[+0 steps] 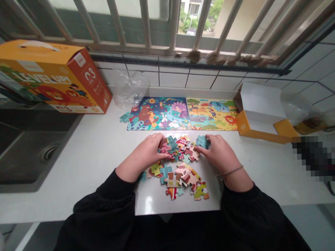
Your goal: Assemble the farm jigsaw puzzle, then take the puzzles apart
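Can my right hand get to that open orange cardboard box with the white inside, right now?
Probably yes: your right hand, at the jumbled multicoloured cardboard puzzle pieces, looks close enough, and only glossy white countertop shows between it and the open orange cardboard box.

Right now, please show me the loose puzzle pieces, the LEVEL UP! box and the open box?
Loose puzzle pieces [185, 173]: head view, on a mid-heap piece's face.
LEVEL UP! box [54, 78]: head view, on its front panel.
Open box [261, 100]: head view, inside its raised lid.
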A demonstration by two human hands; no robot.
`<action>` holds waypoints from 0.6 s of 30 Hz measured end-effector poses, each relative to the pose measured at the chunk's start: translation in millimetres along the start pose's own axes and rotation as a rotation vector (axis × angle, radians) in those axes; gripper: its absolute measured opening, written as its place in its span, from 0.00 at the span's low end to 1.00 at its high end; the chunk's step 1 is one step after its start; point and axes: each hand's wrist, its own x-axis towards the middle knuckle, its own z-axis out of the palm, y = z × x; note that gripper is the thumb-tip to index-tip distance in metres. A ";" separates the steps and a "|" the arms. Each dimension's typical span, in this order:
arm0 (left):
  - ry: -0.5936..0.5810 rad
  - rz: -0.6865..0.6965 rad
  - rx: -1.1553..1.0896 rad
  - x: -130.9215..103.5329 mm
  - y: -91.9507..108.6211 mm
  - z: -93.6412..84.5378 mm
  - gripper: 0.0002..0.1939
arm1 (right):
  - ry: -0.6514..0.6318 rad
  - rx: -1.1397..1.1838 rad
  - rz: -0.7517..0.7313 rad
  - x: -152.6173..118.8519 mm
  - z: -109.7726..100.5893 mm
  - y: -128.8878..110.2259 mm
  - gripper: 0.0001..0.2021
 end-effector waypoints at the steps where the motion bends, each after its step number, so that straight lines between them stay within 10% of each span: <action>1: 0.007 0.003 -0.009 0.4 1.9 1.5 0.28 | -0.011 0.034 -0.008 1.2 2.0 -3.6 0.27; 12: 0.077 0.075 0.026 3.7 9.7 12.3 0.21 | -0.051 0.244 -0.119 8.5 5.3 -33.5 0.10; 18: -0.028 0.025 0.133 -0.9 3.1 27.2 0.62 | -0.068 0.464 -0.078 5.1 10.4 -53.2 0.13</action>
